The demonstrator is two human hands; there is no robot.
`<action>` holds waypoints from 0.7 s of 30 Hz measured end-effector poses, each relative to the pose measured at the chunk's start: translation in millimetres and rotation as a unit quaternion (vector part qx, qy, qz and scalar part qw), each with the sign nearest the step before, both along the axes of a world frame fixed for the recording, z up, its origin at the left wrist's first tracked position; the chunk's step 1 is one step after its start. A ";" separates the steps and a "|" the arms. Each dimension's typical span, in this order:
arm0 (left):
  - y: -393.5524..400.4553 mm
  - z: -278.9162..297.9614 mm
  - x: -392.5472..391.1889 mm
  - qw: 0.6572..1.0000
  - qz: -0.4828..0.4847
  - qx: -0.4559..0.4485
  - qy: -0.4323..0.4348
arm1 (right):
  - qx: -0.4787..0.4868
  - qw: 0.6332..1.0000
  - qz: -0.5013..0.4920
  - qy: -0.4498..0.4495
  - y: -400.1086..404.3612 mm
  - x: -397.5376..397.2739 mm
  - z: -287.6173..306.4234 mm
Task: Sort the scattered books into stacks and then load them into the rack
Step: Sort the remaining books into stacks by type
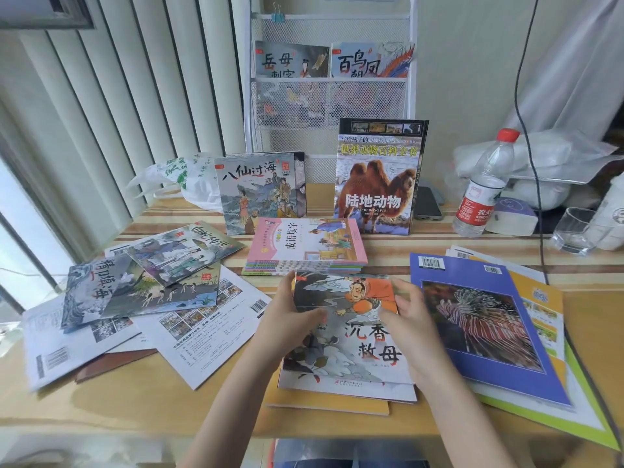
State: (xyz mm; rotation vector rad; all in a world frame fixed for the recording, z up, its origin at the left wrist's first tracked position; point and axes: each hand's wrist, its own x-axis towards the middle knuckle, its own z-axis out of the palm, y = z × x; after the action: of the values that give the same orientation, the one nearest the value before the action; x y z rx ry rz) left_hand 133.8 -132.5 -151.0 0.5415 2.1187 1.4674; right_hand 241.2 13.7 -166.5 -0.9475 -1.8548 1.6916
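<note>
Pale vertical blinds [111,96], cream wall [472,62], daylit wooden table [202,410]

Obstacles and clearances on the table [422,243]. The rack [332,79] stands at 12 o'clock; the upright camel book [380,179] and the upright sea-scene book [258,192] lean before its lower part, with a gap between them above the pink-topped stack [305,246]. At 9 o'clock, loose overlapping books [141,285] cover the surface. At 3 o'clock lies the purple-backed pile [479,319]; at 2 o'clock stand a water bottle [483,187] and a glass [572,231]. Bare tabletop shows at 7 o'clock along the near edge.
</note>
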 end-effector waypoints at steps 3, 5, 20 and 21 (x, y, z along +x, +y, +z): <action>1.4 -3.3 -1.7 1.000 0.012 0.006 -0.007 | -0.062 0.996 -0.040 0.040 3.1 -0.2 -0.4; 2.6 -4.5 0.1 1.000 0.014 0.010 0.004 | -0.102 0.990 -0.066 0.066 5.0 -0.3 1.8; -10.4 35.8 -0.6 0.953 0.017 0.303 -0.012 | -0.044 0.944 0.027 0.326 -3.3 6.2 47.3; -11.0 44.4 0.3 0.947 0.014 0.320 0.026 | -0.030 0.937 0.041 0.347 -1.9 4.2 54.7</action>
State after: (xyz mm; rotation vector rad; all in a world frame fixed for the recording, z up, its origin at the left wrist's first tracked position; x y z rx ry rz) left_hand 134.1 -143.5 -106.6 0.7829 1.6540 2.1832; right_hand 245.4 11.8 -111.7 -0.2229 -1.3779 1.8220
